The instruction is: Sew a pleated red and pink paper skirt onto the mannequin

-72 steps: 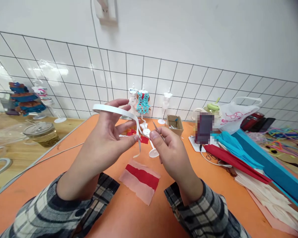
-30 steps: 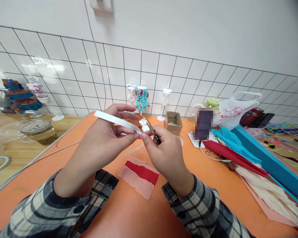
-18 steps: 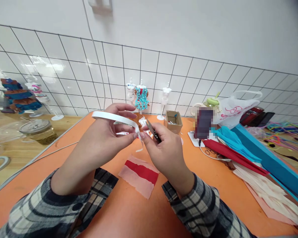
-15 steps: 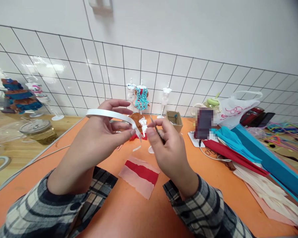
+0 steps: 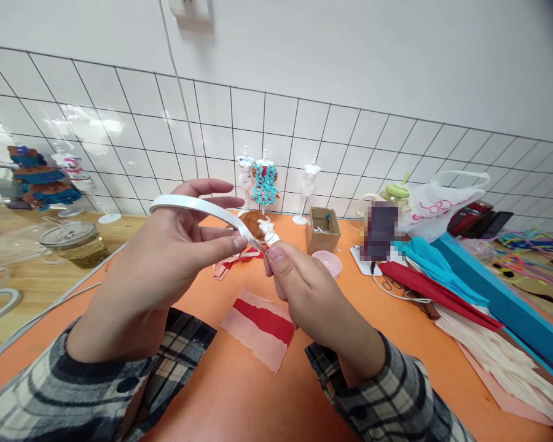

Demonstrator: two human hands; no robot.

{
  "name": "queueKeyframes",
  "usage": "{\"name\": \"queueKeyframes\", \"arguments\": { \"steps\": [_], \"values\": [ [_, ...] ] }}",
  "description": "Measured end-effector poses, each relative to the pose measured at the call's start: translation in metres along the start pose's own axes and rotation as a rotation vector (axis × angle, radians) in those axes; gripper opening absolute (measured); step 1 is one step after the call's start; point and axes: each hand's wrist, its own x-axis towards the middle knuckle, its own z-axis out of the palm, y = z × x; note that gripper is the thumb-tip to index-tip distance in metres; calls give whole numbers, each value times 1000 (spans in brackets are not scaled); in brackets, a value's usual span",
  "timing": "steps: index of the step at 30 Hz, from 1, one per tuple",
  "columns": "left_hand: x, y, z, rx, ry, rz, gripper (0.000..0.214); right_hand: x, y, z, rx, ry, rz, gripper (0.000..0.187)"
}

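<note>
The left hand is pinching a narrow, glossy white tape between thumb and fingers, its long loop curving over the knuckles above the orange tabletop. The right hand is closing on a slim, pointed metal tool, mostly hidden by the fingers, and its tip is meeting the tape's free end; whether it is cutting, the view is not showing. Below, a red fabric band is already lying across a pale pink rectangle of cloth. No tape is showing on that layered piece, and much of the loop is remaining uncut.
</note>
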Motion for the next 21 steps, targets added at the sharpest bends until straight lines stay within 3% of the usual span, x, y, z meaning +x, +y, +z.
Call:
{"name": "queueKeyframes", "arguments": {
  "steps": [10, 21],
  "values": [
    [-1, 2, 2, -14, -4, -1, 64, 2, -1, 0, -112, 14, -77, 46],
    [1, -1, 3, -73, -13, -12, 63, 3, 1, 11, -348, 182, -127, 29]
  ]
}}
